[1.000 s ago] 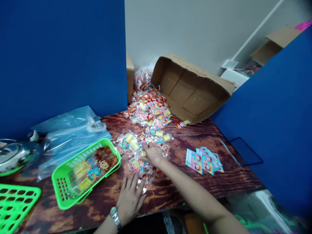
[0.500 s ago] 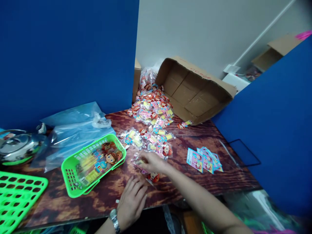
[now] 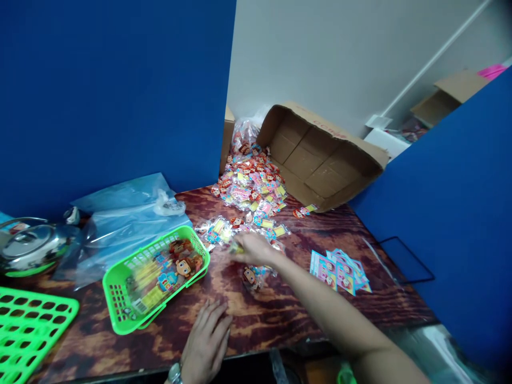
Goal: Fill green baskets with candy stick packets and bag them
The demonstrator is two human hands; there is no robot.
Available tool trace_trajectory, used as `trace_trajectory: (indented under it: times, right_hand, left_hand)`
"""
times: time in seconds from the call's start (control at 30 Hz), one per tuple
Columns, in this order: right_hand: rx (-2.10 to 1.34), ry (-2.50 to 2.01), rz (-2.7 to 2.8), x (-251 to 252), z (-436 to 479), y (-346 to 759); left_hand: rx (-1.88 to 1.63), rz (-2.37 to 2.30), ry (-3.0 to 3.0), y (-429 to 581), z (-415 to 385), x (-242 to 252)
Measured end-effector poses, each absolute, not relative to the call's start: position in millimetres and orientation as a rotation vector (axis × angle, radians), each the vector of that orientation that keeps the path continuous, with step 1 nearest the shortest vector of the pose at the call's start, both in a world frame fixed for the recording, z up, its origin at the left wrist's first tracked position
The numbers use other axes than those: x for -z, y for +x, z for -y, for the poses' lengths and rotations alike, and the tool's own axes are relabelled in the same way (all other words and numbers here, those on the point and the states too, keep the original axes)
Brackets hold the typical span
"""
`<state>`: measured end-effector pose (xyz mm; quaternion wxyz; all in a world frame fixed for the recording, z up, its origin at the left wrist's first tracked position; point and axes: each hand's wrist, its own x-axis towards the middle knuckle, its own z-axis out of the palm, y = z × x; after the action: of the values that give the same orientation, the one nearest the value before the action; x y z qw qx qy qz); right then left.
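My left hand (image 3: 208, 338) rests on the table near its front edge, fingers stretched out and holding nothing. Above the middle of the table, my right hand (image 3: 254, 249) is closed on a small clear packet (image 3: 237, 248) with a yellow part, smeared by motion. Just below that hand lies a doll-face packet (image 3: 251, 276) on the wood. To the left stands a green basket (image 3: 116, 326) with larger doll-printed packets (image 3: 170, 272) inside. Loose packets (image 3: 218, 229) lie just beyond my right hand, some partly hidden by it.
A heap of packets (image 3: 252, 176) spreads from a tipped cardboard box (image 3: 320, 154) at the back. Printed cards (image 3: 340, 271) lie to the right. Plastic bags (image 3: 132, 218), a metal kettle (image 3: 32, 245) and a green perforated tray (image 3: 36, 330) occupy the left. Blue panels (image 3: 112, 96) flank the table.
My right hand has moved up and away with a packet, uncovering the doll-face packet below. My left hand has drawn back slightly toward the table's front edge.
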<state>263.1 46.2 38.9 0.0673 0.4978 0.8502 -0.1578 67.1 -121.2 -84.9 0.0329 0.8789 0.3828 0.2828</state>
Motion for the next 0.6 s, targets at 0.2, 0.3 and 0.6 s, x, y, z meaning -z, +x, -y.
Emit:
trace_trajectory:
  times: [0.2,0.3,0.6]
  right_hand:
    - [0.195,0.852,-2.702,-32.6,-119.1,224.6]
    - [0.293,0.931,-2.57,-19.4,-124.8,213.7]
    - [0.579,1.444,-2.381,-13.5,-51.7,242.4]
  left_hand:
    - [-0.842,-1.151,2.749,66.5,120.7,88.8]
    - [-0.827,-1.163,2.736,66.6,120.6,89.3]
    - [-0.87,-1.314,2.467,70.2,119.2,80.3]
